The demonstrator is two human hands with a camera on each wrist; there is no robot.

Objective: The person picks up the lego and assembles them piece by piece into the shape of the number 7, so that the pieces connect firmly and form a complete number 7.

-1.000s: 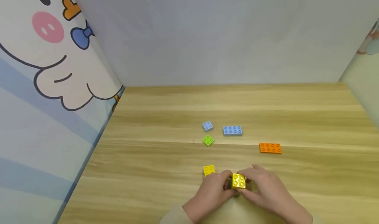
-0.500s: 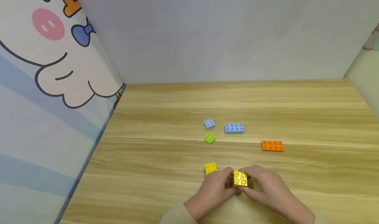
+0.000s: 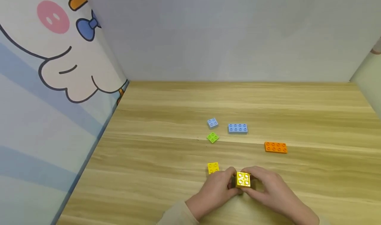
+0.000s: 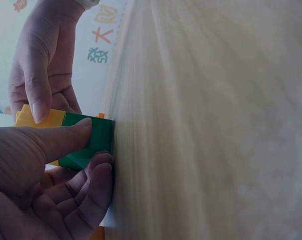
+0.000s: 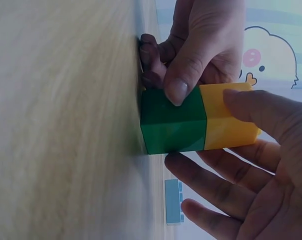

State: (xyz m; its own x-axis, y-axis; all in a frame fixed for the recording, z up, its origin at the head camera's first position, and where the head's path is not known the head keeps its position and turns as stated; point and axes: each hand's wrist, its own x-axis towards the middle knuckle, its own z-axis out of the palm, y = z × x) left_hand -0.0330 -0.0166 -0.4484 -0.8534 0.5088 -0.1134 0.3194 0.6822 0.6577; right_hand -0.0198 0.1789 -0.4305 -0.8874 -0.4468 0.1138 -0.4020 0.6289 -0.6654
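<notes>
Stacked pair: Because the two wrist views look from opposite sides, they show a yellow brick [image 3: 243, 179] on top of a green brick [image 5: 173, 127], upright, with no gap visible at the seam.
Left grip [image 3: 218, 187]: closed to the lower brick's width, thumb on one side of the green brick, fingers curled below.
Right grip [image 3: 269, 185]: pinching the yellow brick, thumb on one face, lower fingers loosely spread.
Green base: seems to stand on the desk [image 3: 166, 125], though the low, dim wrist views leave the contact uncertain.
Spare yellow brick [image 3: 213, 167]: just beyond the left grip, partly hidden by it; a sideways sweep of that grip could knock it away.
Farther bricks: small blue [image 3: 212, 123], lime [image 3: 212, 137], long blue [image 3: 237, 128] and orange [image 3: 275, 147], all apart from the pair.
Seam risk: if the studs are only partly seated, uneven pressure could tilt or pop off the top brick.
Slip risk: the smooth faces could slide if either thumb eases while the other pushes.
</notes>
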